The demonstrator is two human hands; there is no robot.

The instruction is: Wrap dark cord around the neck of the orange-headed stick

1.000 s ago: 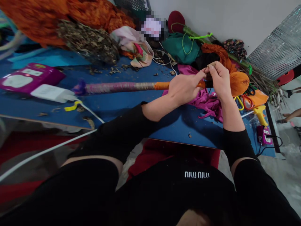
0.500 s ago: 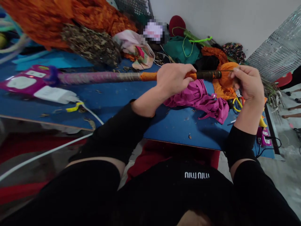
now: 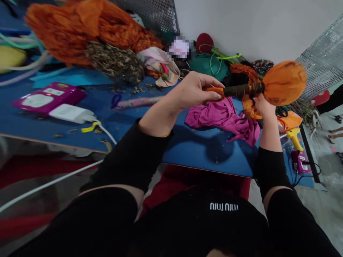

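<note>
A long stick (image 3: 232, 90), wrapped in orange and dark strips, ends on the right in a round orange cloth-covered bulb (image 3: 285, 82). My left hand (image 3: 194, 89) is closed round the orange part of the stick and keeps it nearly level above the table. The stick's other end, wrapped in pale pink and purple (image 3: 139, 102), shows beyond my left forearm. My right hand (image 3: 264, 105) is closed just below the dark-wrapped neck next to the bulb. Its fingertips are partly hidden, and so is the thin dark thread they pinch. Crumpled magenta cloth (image 3: 222, 117) lies under the stick.
Left on the blue table (image 3: 128, 125) lie a purple power strip (image 3: 50, 96) and a white plug adapter (image 3: 72, 112). Orange fabric (image 3: 88, 32), dried plant matter (image 3: 115, 64) and green cloth (image 3: 209, 66) are heaped behind. A yellow glue gun (image 3: 295, 139) lies at right.
The stick has swung so its orange bulb now stands out at the right. My right hand went from pulling the thread outward to below the neck. The left hand still grips the stick.
</note>
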